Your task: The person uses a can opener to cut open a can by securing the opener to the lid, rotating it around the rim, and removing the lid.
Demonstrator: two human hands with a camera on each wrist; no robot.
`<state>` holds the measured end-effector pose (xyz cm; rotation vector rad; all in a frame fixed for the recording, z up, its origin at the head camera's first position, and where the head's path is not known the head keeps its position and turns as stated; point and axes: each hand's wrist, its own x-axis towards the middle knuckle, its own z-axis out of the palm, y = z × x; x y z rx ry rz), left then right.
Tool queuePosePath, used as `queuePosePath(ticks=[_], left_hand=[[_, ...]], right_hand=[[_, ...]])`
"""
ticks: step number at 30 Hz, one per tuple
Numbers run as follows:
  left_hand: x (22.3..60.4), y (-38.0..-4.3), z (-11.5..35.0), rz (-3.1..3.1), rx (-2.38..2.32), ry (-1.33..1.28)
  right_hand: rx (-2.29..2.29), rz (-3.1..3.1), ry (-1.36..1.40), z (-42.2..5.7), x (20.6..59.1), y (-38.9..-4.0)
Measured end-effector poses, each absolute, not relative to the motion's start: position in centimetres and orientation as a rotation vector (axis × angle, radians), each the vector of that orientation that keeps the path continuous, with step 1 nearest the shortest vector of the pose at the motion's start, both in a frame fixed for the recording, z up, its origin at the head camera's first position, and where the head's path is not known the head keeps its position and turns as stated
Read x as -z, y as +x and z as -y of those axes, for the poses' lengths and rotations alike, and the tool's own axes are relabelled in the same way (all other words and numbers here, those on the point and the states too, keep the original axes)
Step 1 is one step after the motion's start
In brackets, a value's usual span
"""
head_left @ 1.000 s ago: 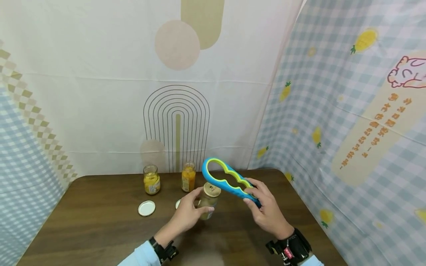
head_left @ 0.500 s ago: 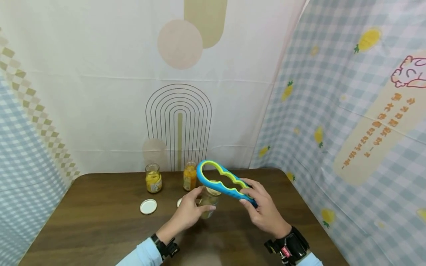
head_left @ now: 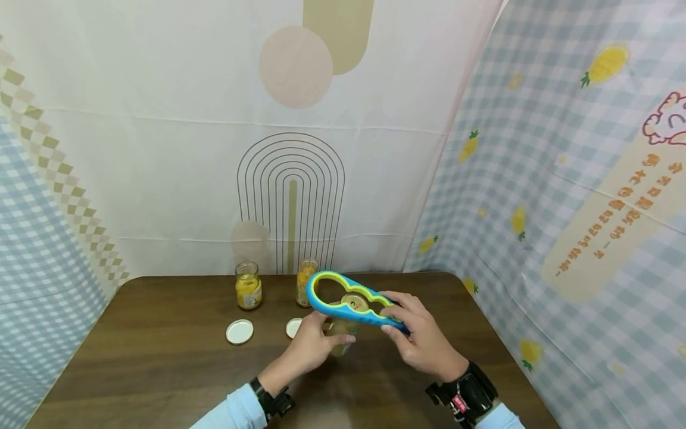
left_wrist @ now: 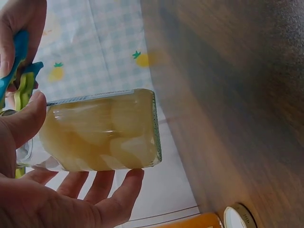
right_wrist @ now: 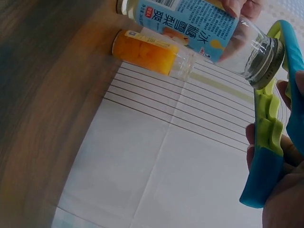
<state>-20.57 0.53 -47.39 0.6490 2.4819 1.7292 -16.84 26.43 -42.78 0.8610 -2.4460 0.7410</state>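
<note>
A glass jar of pale fruit (left_wrist: 102, 130) with a blue label (right_wrist: 187, 23) is in my left hand (head_left: 311, 347), its fingers and thumb around the glass. The jar stays off the table in the left wrist view. My right hand (head_left: 420, 333) grips the handles of a blue and lime-green jar opener (head_left: 329, 308). In the head view the jar's gold lid (head_left: 355, 302) shows inside the opener's scalloped loop. Seen from the right wrist, the lid's rim is beside the green inner edge. Whether the opener presses on the lid, I cannot tell.
Toward the back of the brown table (head_left: 155, 369) stand a lidless jar with yellow contents (head_left: 248, 292) and a lidless jar with orange contents (head_left: 303, 283). Two loose lids lie near them, one at left (head_left: 239, 332), another lid (head_left: 293, 327) by my left hand. Cloth (head_left: 177, 179) hangs behind.
The jar opener has come down and left, from above and beside the jar to around its lid. My left hand keeps holding the jar and has shifted slightly right.
</note>
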Motion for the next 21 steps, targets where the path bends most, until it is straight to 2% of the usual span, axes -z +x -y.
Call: queuePosePath(ticks=[21], left_hand=[[47.49,-20.83,-0.90,-2.447,-1.787,0.625]], right_hand=[[-0.698,2.478,0.852,-26.11,43.00,-16.44]])
